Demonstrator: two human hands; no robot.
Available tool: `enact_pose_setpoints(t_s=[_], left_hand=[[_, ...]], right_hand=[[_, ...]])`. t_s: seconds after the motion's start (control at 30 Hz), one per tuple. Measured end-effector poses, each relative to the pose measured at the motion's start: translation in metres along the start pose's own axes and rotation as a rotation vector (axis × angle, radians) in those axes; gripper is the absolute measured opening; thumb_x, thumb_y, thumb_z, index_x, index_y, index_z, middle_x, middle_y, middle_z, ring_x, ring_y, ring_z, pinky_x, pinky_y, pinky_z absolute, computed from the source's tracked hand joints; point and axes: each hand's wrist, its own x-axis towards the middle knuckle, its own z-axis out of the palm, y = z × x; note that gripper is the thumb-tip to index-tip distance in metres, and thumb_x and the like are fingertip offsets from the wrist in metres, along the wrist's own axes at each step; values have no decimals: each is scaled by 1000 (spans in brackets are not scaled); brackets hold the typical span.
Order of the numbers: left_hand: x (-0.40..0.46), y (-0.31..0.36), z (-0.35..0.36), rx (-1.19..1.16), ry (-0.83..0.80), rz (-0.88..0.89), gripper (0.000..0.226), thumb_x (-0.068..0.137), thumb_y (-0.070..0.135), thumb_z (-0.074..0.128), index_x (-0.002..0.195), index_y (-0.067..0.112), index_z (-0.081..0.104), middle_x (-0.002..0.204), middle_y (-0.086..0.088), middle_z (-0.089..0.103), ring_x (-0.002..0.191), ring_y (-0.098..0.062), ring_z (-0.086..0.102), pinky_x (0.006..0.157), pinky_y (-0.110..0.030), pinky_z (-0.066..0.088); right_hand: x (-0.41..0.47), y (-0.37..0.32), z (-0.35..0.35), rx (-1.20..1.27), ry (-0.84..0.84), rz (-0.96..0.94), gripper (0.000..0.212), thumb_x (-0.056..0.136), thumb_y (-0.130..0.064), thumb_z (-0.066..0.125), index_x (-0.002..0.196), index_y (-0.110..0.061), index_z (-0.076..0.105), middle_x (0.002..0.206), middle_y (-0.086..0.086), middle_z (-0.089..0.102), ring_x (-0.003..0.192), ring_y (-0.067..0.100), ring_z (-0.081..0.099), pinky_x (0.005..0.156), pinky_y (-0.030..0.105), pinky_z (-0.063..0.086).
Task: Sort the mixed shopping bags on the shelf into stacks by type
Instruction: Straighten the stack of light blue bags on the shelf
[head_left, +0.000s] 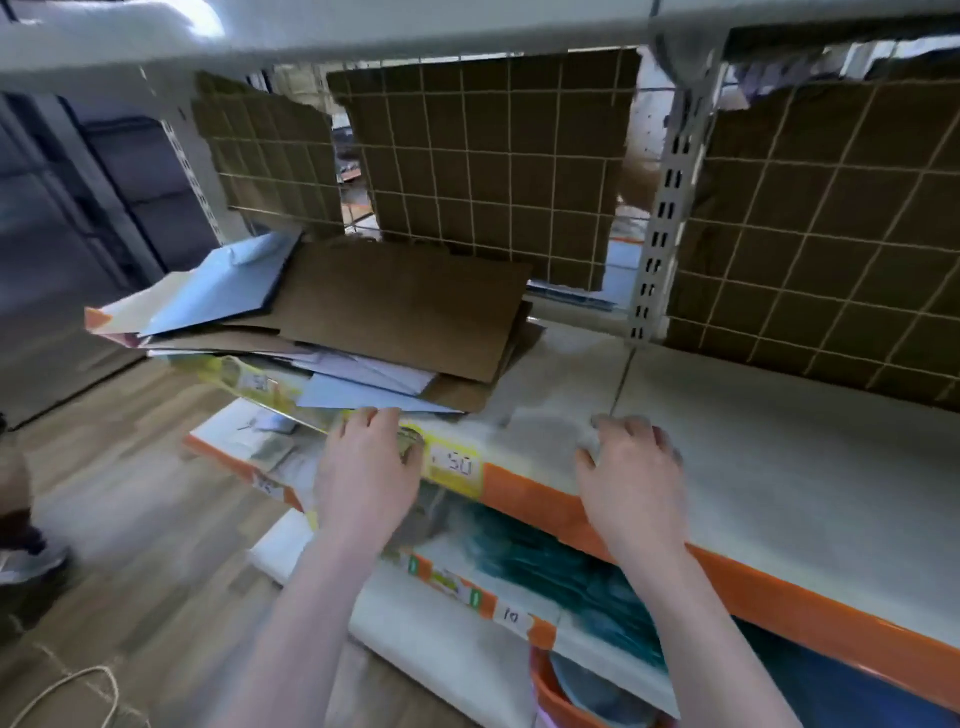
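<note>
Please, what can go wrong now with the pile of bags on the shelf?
1. The pile juts past the shelf's left end, so pulling one bag could tip the others to the floor.
2. The left hand is at the yellow bag low in the pile; dragging it may shift the brown bag on top.
3. Neither hand seems to steady the pile; the right hand is on bare shelf.

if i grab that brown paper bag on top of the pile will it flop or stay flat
The brown bag lies folded flat, so it probably lifts fairly stiff, sagging a little at the free end. It looks thin, likely light. The loose bags beneath sit unevenly, so they may slide along with it.
</note>
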Motion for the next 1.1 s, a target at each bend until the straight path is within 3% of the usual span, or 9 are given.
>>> enact_pose_setpoints(t_s=[0.1, 0.33, 0.43, 0.53, 0.67, 0.8, 0.97, 1.1], left_hand=[[59, -30, -11, -18, 37, 1, 45, 91, 32, 54, 132, 12, 51, 131, -10, 53, 121, -32, 44, 97, -40, 37], [168, -126, -14, -126, 126, -23, 39, 90, 28, 56, 123, 8, 59, 132, -16, 52, 122, -37, 42, 101, -41, 33], [215, -174, -9, -124, 145, 44, 42, 90, 28, 56, 125, 4, 57, 133, -21, 51, 124, -39, 41, 103, -44, 32], [257, -210, -5, -99, 90, 151, 52, 93, 37, 51, 134, 5, 48, 143, -23, 40, 135, -39, 31, 108, -46, 28], [293, -236, 0, -89, -17, 264, 64, 91, 44, 51, 143, 10, 34, 151, -22, 28, 142, -39, 20, 112, -47, 22], [309, -245, 5, -83, -105, 356, 69, 91, 48, 51, 145, 11, 29, 150, -17, 28, 141, -37, 20, 113, -45, 21], [321, -251, 11, -116, -74, 465, 55, 90, 46, 54, 127, 6, 48, 125, -14, 52, 118, -35, 44, 90, -42, 42], [326, -252, 8, -43, -57, 505, 46, 91, 46, 51, 113, 6, 57, 110, -11, 59, 106, -32, 56, 72, -38, 48]], right_hand=[[44, -50, 18, -18, -9, -10, 37, 94, -31, 45, 127, -18, 53, 127, 7, 54, 120, 27, 45, 97, 36, 35], [100, -162, 63, 9, -59, 36, 41, 95, -36, 43, 135, -25, 44, 135, 4, 43, 125, 26, 39, 100, 35, 34], [107, -208, 92, -27, -14, 77, 42, 94, -35, 45, 134, -22, 46, 135, 6, 44, 123, 28, 40, 98, 37, 34], [111, -254, 122, -71, 29, 160, 41, 92, -33, 50, 130, -18, 50, 130, 9, 48, 119, 31, 43, 95, 39, 36], [112, -298, 146, -75, 169, 207, 34, 78, -20, 71, 108, -6, 67, 107, 21, 62, 96, 41, 58, 81, 44, 45], [115, -315, 152, -135, 139, 285, 37, 82, -21, 67, 115, -4, 64, 113, 24, 59, 101, 42, 56, 84, 45, 44], [119, -320, 153, -184, 80, 344, 41, 93, -30, 51, 129, -12, 53, 128, 16, 51, 116, 35, 47, 95, 41, 38], [118, -318, 153, -200, 54, 357, 43, 96, -35, 44, 135, -17, 46, 135, 10, 47, 122, 31, 43, 99, 40, 35]])
